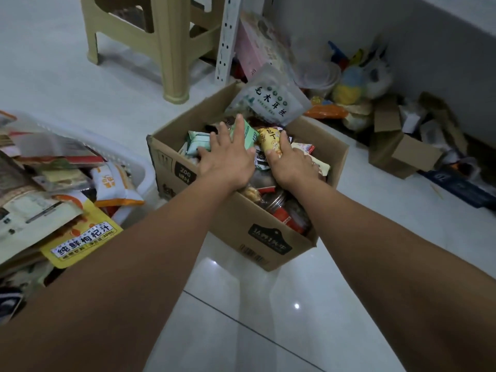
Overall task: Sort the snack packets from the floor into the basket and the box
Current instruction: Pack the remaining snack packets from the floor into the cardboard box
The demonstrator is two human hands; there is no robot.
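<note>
Pressing down into one open cardboard box on the tiled floor, two bare hands work side by side but not touching. The box sits cornerwise, one corner toward the person, and is heaped with snack packets above its rim. The left hand lies flat with its fingers straight and spread over one green packet, whose long axis runs away from the person toward the box's far corner. The right hand rests on one yellow packet that lies nearly parallel to the green one, thumb on one side and forefinger on the other; I cannot tell whether it grips or only presses. At the far corner of the box one grey pouch with dark print stands nearly upright, leaning outward over the rim. Left of the box, close beside it, is one white basket, piled full; a yellow juice pouch lies on its near side, its long axis slanting toward the box, and an orange-and-white packet lies nearer the box. Beyond the box stand a beige plastic stool and a white perforated rail. Right of the box, well apart from it along the wall, sits one smaller open carton amid loose clutter.
</note>
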